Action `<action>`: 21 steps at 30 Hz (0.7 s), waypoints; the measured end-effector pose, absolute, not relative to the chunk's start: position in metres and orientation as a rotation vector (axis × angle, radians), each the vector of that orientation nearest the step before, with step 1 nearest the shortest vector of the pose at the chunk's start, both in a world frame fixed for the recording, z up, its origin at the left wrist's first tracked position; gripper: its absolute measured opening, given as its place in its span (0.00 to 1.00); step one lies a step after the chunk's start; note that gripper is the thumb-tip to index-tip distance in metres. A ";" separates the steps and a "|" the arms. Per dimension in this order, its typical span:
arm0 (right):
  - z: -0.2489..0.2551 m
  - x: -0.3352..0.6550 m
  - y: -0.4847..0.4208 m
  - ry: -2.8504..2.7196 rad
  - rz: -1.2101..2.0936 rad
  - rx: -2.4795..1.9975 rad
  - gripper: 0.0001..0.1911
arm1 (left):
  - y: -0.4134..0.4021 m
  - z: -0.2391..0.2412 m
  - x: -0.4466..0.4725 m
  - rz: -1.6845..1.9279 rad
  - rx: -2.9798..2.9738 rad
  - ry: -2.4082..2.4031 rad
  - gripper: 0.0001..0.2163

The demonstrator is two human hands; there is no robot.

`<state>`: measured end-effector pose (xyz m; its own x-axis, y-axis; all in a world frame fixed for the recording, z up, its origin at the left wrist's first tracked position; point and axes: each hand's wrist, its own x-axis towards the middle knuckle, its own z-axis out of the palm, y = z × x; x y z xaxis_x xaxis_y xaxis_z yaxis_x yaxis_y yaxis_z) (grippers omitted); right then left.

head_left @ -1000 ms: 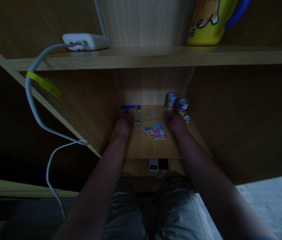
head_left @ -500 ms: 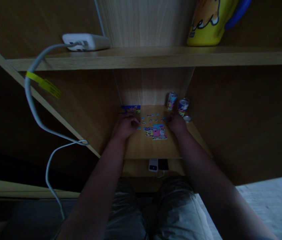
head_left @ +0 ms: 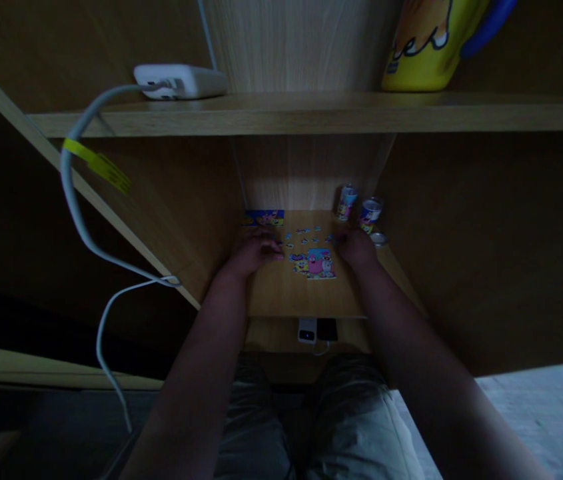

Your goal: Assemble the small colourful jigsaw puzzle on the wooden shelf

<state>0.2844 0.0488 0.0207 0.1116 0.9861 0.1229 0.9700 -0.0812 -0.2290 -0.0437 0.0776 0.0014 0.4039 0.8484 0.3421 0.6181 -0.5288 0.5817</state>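
A partly joined jigsaw puzzle with cartoon figures lies on the wooden shelf board. Loose puzzle pieces are scattered behind it. Left of the puzzle, my left hand has its fingertips together, down where a small piece lay; the fingers hide that piece. My right hand rests to the right with curled fingers, close beside a blue piece. What it holds, if anything, is hidden. Behind my left hand is a blue picture card.
Two printed cans stand at the back right, with a round lid before them. Overhead, an upper shelf carries a white power adapter and a yellow mug. A white cable hangs left. Small devices lie below.
My left hand's fingertips have come down and nearer me, covering the loose piece left of the puzzle. My right hand stays about where it was. The whole view has shifted slightly.
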 end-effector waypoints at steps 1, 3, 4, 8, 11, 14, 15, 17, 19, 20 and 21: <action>0.021 0.284 0.049 -1.939 0.087 -2.139 0.20 | 0.078 0.001 -0.044 0.872 2.300 1.254 0.06; 0.020 0.284 0.050 -1.946 0.071 -2.138 0.20 | 0.078 0.000 -0.044 0.869 2.292 1.239 0.05; 0.020 0.285 0.050 -1.951 0.070 -2.141 0.20 | 0.079 0.000 -0.044 0.872 2.287 1.229 0.05; 0.018 0.286 0.051 -1.960 0.086 -2.145 0.20 | 0.080 -0.002 -0.042 0.941 2.233 1.176 0.06; 0.017 0.286 0.051 -1.948 0.085 -2.144 0.20 | 0.081 -0.002 -0.041 1.023 2.057 1.171 0.09; 0.017 0.285 0.051 -1.927 0.078 -2.149 0.20 | 0.079 0.000 -0.039 1.034 1.834 1.200 0.13; 0.018 0.285 0.051 -1.931 0.077 -2.144 0.20 | 0.078 0.001 -0.039 1.030 1.785 1.212 0.14; 0.018 0.285 0.051 -1.944 0.072 -2.136 0.20 | 0.076 0.002 -0.037 1.037 1.728 1.229 0.14; 0.019 0.285 0.051 -1.947 0.073 -2.143 0.20 | 0.075 0.003 -0.036 1.035 1.702 1.225 0.14; 0.019 0.285 0.051 -1.944 0.076 -2.152 0.19 | 0.074 0.004 -0.036 1.032 1.696 1.215 0.13; 0.019 0.284 0.051 -1.942 0.080 -2.157 0.19 | 0.074 0.004 -0.035 1.027 1.695 1.201 0.12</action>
